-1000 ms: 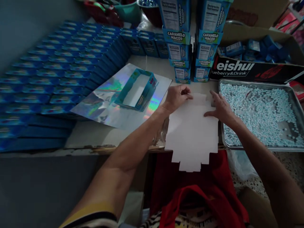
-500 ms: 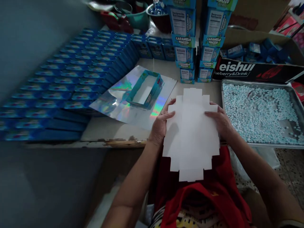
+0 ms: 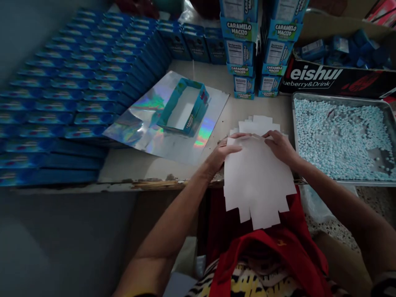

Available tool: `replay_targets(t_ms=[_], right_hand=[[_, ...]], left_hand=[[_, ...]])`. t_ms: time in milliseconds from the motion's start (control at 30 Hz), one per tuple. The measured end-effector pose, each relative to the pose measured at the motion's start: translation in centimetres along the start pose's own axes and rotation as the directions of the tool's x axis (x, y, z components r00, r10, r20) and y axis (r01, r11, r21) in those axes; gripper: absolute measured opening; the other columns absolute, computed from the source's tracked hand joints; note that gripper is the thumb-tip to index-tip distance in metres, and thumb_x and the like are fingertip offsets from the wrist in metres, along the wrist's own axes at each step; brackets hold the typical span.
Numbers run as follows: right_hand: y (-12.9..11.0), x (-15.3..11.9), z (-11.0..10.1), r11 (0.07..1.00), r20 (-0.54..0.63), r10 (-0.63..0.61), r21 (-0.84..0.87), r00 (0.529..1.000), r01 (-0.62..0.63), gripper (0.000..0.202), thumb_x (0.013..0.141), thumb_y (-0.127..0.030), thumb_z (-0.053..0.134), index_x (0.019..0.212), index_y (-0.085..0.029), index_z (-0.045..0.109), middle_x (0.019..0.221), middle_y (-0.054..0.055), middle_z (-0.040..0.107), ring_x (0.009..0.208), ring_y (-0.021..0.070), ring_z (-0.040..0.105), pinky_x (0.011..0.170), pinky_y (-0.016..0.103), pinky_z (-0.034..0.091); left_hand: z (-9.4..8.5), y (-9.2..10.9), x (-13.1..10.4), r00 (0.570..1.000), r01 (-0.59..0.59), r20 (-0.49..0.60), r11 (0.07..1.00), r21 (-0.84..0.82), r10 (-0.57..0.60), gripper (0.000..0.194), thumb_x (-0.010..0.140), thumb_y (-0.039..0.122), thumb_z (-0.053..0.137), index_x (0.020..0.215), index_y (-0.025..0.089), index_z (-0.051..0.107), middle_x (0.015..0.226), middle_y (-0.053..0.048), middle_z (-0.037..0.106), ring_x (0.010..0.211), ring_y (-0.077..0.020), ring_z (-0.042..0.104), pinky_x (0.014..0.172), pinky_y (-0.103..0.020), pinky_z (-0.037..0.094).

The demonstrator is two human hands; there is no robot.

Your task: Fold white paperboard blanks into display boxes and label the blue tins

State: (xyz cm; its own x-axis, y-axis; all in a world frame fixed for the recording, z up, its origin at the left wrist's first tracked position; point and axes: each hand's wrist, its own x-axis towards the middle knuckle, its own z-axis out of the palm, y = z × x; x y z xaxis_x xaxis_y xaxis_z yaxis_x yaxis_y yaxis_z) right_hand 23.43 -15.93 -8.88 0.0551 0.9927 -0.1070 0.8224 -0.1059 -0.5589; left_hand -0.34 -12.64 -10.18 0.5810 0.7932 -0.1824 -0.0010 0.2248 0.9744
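Note:
Between my two hands is a white die-cut cardboard box blank [image 3: 260, 177], its lower end hanging past the table edge over my red apron. My left hand [image 3: 227, 150] grips its upper left edge, thumb on top. At its top edge my right hand [image 3: 280, 146] pinches the card with bent fingers. Under its far end, more white box blanks [image 3: 262, 123] lie on the table. To the left, a folded blue open box tray [image 3: 185, 108] with a white inside sits on a shiny holographic sheet [image 3: 139, 123].
Rows of blue boxes [image 3: 77, 82] fill the table's left side. Two tall stacks of blue caramel boxes [image 3: 239, 53] stand at the back. On the right are a metal tray [image 3: 295, 136] of pale blue candies and a black carton [image 3: 321, 80] holding blue boxes.
The top blank has tilted and its far edge has come nearer to me, uncovering other blanks beneath. My right hand has moved from its right side to its top edge.

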Motion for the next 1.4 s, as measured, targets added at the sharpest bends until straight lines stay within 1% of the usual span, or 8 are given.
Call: replay_targets(t_ms=[167, 333, 433, 700, 833, 1000, 1167, 1400], right_hand=[[-0.9, -3.0, -1.2, 0.994, -0.081, -0.101, 0.033, 0.992, 0.104, 0.029, 0.100, -0.026, 0.044, 0.114, -0.022, 0.069, 0.114, 0.011, 0.074, 0.110, 0.0265, 0.068, 0.098, 0.039, 0.051], [-0.7, -3.7, -2.2, 0.991, 0.178, -0.117, -0.037, 0.977, 0.125, 0.025, 0.099, -0.022, 0.046, 0.107, -0.020, 0.070, 0.106, 0.010, 0.077, 0.097, 0.0242, 0.070, 0.087, 0.035, 0.050], [-0.4, -2.5, -2.1, 0.979, 0.230, -0.075, -0.169, 0.970, 0.116, 0.023, 0.099, -0.022, 0.047, 0.105, -0.019, 0.069, 0.100, 0.010, 0.077, 0.089, 0.0240, 0.069, 0.080, 0.034, 0.046], [-0.9, -3.2, -0.6, 0.988, -0.023, -0.044, -0.146, 0.999, 0.041, 0.041, 0.100, -0.028, 0.035, 0.133, -0.018, 0.056, 0.112, 0.013, 0.071, 0.091, 0.0277, 0.067, 0.081, 0.040, 0.050], [0.4, -3.9, -1.0, 0.993, -0.015, -0.115, -0.044, 0.993, 0.114, 0.050, 0.104, -0.029, 0.024, 0.126, -0.020, 0.068, 0.128, 0.013, 0.070, 0.103, 0.0274, 0.068, 0.091, 0.042, 0.052], [1.2, -2.2, -2.3, 0.984, 0.174, -0.085, 0.167, 0.981, 0.056, 0.059, 0.107, -0.047, 0.027, 0.123, -0.015, 0.075, 0.100, 0.009, 0.076, 0.085, 0.0223, 0.069, 0.076, 0.034, 0.051], [-0.6, 0.9, -3.0, 0.946, 0.325, -0.149, -0.229, 0.934, 0.230, 0.038, 0.087, -0.052, 0.070, 0.106, -0.022, 0.084, 0.085, 0.006, 0.075, 0.086, 0.0254, 0.068, 0.078, 0.034, 0.047], [-3.0, 3.4, -1.0, 0.759, 0.428, -0.298, -0.436, 0.853, 0.484, 0.021, 0.080, -0.040, 0.076, 0.091, -0.023, 0.081, 0.084, 0.010, 0.072, 0.102, 0.0365, 0.069, 0.087, 0.043, 0.047]], left_hand=[[1.9, -1.0, -0.2, 0.930, -0.092, -0.356, 0.996, 0.008, 0.089, 0.040, 0.086, 0.043, 0.063, 0.120, 0.022, 0.073, 0.142, -0.012, 0.069, 0.135, -0.0317, 0.062, 0.103, -0.044, 0.057], [3.6, -0.5, -1.8, 0.969, 0.035, -0.245, 0.999, 0.015, -0.031, 0.031, 0.089, 0.044, 0.064, 0.107, 0.022, 0.077, 0.124, -0.009, 0.075, 0.113, -0.0294, 0.070, 0.088, -0.041, 0.060], [4.9, -0.8, -1.8, 0.951, 0.013, -0.309, 0.998, 0.054, 0.005, 0.027, 0.095, 0.044, 0.060, 0.106, 0.023, 0.073, 0.105, -0.006, 0.074, 0.096, -0.0236, 0.069, 0.083, -0.037, 0.058], [7.7, -1.6, 0.2, 0.756, -0.115, -0.604, 0.960, 0.257, 0.252, 0.025, 0.108, 0.050, 0.050, 0.120, 0.028, 0.055, 0.088, 0.000, 0.064, 0.090, -0.0175, 0.066, 0.088, -0.034, 0.055], [7.7, -1.0, 0.5, 0.829, -0.077, -0.520, 0.963, 0.260, 0.207, 0.011, 0.104, 0.027, 0.054, 0.109, 0.023, 0.062, 0.098, -0.004, 0.073, 0.097, -0.0188, 0.070, 0.095, -0.037, 0.056], [7.0, -1.1, 0.8, 0.912, -0.022, -0.369, 0.922, 0.387, 0.177, 0.041, 0.086, 0.005, 0.060, 0.122, 0.023, 0.060, 0.121, -0.007, 0.072, 0.118, -0.0210, 0.067, 0.102, -0.038, 0.055], [6.5, -1.8, 1.7, 0.928, 0.008, -0.318, 0.846, 0.533, 0.192, 0.044, 0.081, 0.006, 0.062, 0.121, 0.025, 0.056, 0.117, -0.007, 0.068, 0.110, -0.0233, 0.067, 0.094, -0.041, 0.056], [6.4, -3.2, 1.9, 0.904, -0.021, -0.351, 0.846, 0.534, 0.244, 0.051, 0.079, 0.006, 0.058, 0.126, 0.027, 0.051, 0.114, -0.006, 0.069, 0.108, -0.0241, 0.067, 0.098, -0.044, 0.055]])
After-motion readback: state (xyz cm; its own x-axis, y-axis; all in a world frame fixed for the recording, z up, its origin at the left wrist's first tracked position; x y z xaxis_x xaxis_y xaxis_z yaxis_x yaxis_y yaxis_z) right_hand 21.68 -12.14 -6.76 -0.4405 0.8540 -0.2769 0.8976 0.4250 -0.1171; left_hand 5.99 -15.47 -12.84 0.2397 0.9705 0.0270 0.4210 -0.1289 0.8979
